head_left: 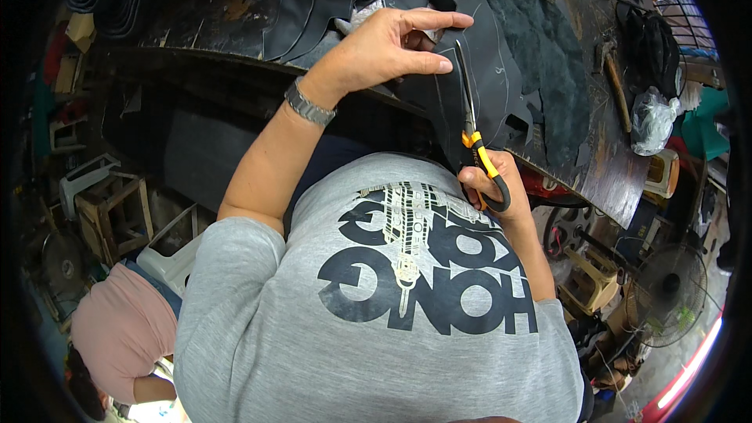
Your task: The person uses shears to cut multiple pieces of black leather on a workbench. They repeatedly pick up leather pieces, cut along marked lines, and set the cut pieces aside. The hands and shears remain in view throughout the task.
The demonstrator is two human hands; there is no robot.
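Observation:
My right hand [495, 178] is wrapped round the black and yellow handles of a pair of scissors [469, 106]. Their blades point away from me and lie close together over a dark leather sheet [486, 63] marked with pale lines. The sheet hangs partly over the table's near edge. Just left of the blade tips is my left hand [392, 45], its thumb and forefinger stretched out and apart, with no object between them. Its other fingers are mostly hidden, and whether it touches the leather is unclear.
Cut black leather strips [313, 0] heap up on the dark worktable [196, 27]. A rougher dark hide piece [552, 70], a hammer [616, 86] and a clear plastic bag [654, 120] lie to the right. A fan [670, 286] stands low right; another person [125, 329] is at lower left.

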